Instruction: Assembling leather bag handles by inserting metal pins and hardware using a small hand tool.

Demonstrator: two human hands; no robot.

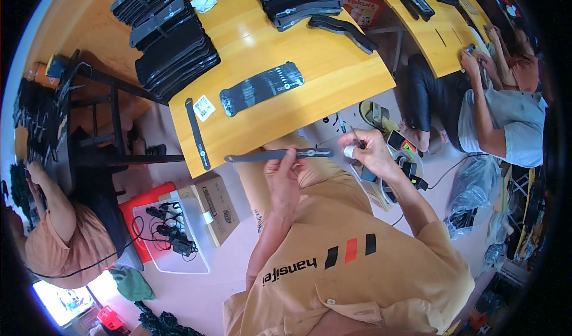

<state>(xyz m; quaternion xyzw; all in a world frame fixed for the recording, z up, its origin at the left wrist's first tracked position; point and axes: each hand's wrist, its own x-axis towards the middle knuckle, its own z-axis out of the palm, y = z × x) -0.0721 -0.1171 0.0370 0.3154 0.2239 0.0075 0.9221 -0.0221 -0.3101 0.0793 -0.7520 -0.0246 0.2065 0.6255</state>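
Observation:
My left hand pinches a long dark grey strap with rounded ends, holding it level over my lap by the table's front edge. To its right, my right hand is closed round a small dark pointed tool, mostly hidden by the fingers; its exact kind does not show. A white band wraps one finger of that hand. The strap's right end lies close to these fingers, apparently without touching them. On the yellow table lie a similar strap, a white label and a plastic-wrapped black bundle.
Stacks of black straps and more bundles stand at the back. Below left are a clear bin with cables and a cardboard box. Co-workers sit left and right. A cable crosses the floor.

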